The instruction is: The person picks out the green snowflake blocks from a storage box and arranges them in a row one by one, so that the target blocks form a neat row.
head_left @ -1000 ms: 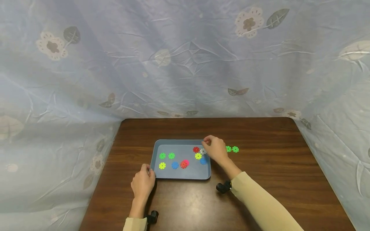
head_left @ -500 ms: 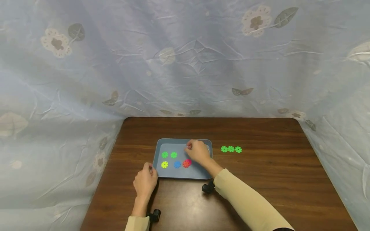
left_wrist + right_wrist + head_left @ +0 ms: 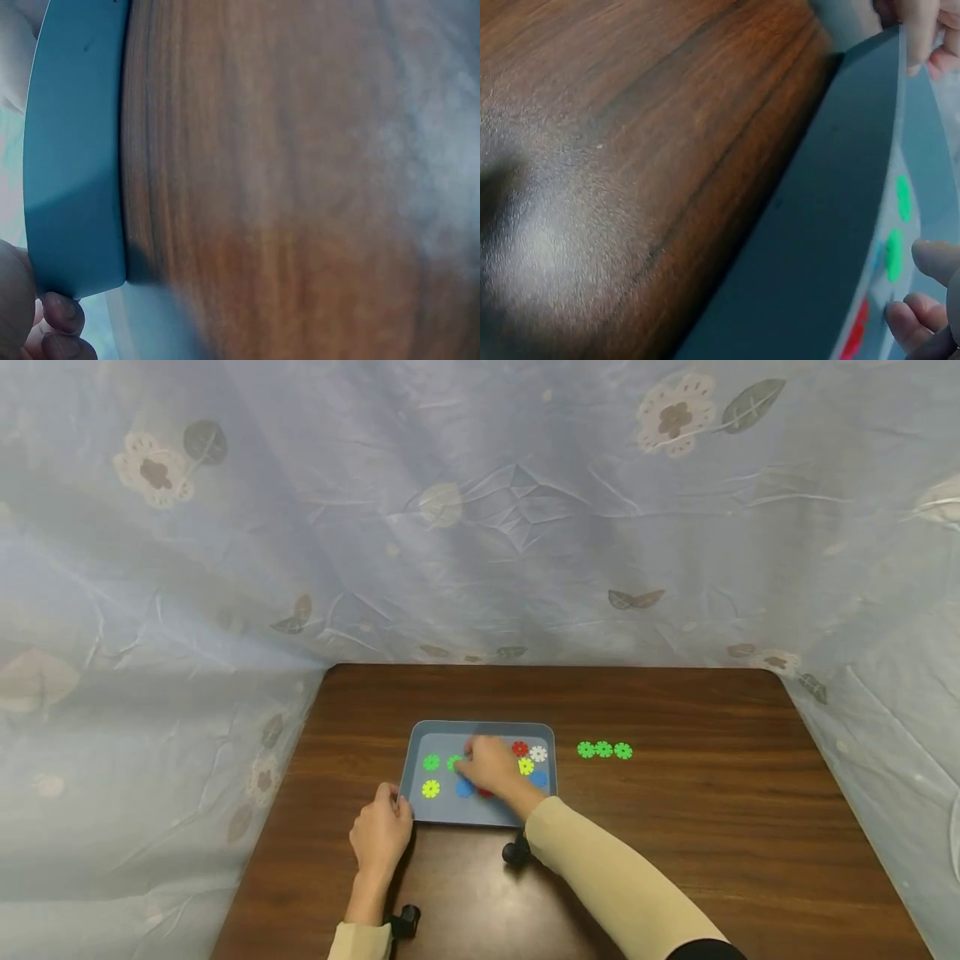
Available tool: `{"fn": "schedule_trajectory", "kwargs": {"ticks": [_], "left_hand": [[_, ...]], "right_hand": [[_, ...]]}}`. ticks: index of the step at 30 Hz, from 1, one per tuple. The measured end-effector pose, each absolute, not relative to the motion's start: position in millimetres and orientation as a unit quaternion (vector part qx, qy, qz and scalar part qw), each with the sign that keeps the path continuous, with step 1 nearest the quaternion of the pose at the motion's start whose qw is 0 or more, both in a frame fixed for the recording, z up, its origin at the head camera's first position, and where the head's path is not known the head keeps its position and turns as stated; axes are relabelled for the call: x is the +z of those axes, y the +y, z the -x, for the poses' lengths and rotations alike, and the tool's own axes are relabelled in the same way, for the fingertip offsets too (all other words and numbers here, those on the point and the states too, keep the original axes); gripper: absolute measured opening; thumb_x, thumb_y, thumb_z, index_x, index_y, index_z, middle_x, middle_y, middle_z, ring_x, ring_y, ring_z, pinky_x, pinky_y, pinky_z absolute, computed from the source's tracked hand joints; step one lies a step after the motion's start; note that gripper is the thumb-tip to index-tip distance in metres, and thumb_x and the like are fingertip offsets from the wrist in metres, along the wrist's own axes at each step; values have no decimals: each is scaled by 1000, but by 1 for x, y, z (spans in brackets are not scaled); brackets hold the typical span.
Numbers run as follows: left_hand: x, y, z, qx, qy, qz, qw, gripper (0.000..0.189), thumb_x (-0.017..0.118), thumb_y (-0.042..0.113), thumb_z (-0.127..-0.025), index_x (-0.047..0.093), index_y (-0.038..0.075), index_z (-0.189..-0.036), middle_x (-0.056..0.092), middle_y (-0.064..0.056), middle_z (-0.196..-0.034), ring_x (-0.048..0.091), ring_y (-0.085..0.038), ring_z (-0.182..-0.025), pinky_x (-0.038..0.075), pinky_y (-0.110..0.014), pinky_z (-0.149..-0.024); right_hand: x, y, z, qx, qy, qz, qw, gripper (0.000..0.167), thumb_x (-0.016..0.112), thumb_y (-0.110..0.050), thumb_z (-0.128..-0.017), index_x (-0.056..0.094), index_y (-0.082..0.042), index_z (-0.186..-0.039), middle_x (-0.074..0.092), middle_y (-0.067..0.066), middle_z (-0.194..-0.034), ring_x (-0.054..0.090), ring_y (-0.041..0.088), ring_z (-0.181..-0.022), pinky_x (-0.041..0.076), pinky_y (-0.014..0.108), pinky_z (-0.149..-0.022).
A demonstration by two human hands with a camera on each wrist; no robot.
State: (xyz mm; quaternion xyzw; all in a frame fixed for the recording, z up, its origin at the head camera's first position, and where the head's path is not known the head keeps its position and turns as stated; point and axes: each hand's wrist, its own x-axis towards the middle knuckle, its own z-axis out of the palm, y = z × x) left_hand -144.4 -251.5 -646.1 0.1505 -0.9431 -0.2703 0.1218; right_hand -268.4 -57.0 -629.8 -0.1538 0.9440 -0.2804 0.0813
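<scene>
A shallow grey-blue tray (image 3: pixel 442 813) lies on the table, with several flat, notched plastic discs inside. My left hand (image 3: pixel 381 835) grips its near-left corner, with fingertips (image 3: pixel 63 311) curled on the wall in the left wrist view. Over the middle of the tray, my right hand (image 3: pixel 491 767) reaches to a green disc (image 3: pixel 454 762). Thumb and fingers stand apart near the green disc (image 3: pixel 894 255) in the right wrist view, with nothing visibly held. Another green disc (image 3: pixel 431 762), a yellow disc (image 3: pixel 430 788) and a blue disc (image 3: pixel 464 788) lie nearby. A red disc (image 3: pixel 485 792) is mostly hidden beneath the hand.
Right of the tray, three green discs (image 3: pixel 604 749) lie in a row on the brown table (image 3: pixel 712 810). At the tray's right end are red (image 3: pixel 520 748), white (image 3: pixel 538 753), yellow (image 3: pixel 526 766) and blue (image 3: pixel 538 779) discs. A floral curtain (image 3: pixel 480 568) hangs behind.
My right hand has moved left from the tray's far-right corner to its middle, uncovering the discs at the right end and the third green disc outside. The left hand stays on the tray.
</scene>
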Motion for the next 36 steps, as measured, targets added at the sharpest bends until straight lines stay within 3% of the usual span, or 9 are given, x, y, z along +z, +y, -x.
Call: {"fn": "schedule_trajectory", "kwargs": {"ticks": [4,10,20,23,26,29,36], "left_hand": [[-649,-250,141,-274,-942,-155,112,20,61,19,-97,68,6,-111,54,2,-60,50,-21,-50,39,-40,-47],[-649,-247,138,-281,-941,-154,106,19,62,17,-97,68,4,-110,52,3,-59,48,-19,-49,38,-38,-46],[-650,-247,140,-275,-942,-156,108,19,64,18,-96,68,5,-110,53,3,-60,50,-20,-51,38,-38,-46],[-650,-247,140,-274,-943,-154,111,19,64,18,-96,68,5,-109,54,3,-61,50,-20,-51,38,-38,-46],[-649,-248,141,-276,-943,-149,115,18,64,17,-96,68,5,-108,53,3,-60,49,-19,-50,37,-37,-45],[-648,-250,142,-274,-943,-146,117,18,63,17,-96,68,5,-108,52,3,-60,48,-19,-49,36,-36,-44],[-648,-253,144,-270,-944,-149,119,20,62,18,-96,68,5,-109,52,3,-60,48,-19,-49,36,-36,-45]], "right_hand": [[-634,-63,265,-239,955,155,77,31,80,-37,-88,76,-9,-99,73,5,-98,67,22,-86,55,41,-74],[-637,-67,263,-215,963,141,86,36,81,-38,-89,62,-13,-72,56,2,-78,49,17,-66,44,34,-57],[-638,-66,267,-234,957,131,106,45,80,-30,-90,50,-13,-60,44,0,-65,41,15,-58,34,30,-50],[-639,-64,268,-259,953,118,105,32,78,-24,-90,60,-13,-66,52,-1,-67,47,14,-60,39,29,-52],[-637,-61,269,-287,947,109,98,10,75,-19,-89,71,-11,-85,67,0,-82,60,17,-72,50,34,-62],[-634,-57,268,-308,940,113,89,10,74,-19,-89,75,-10,-94,72,2,-93,65,17,-81,55,37,-68],[-631,-48,267,-346,925,124,91,8,75,-17,-90,77,-11,-95,69,-3,-84,61,10,-70,51,29,-59]]}}
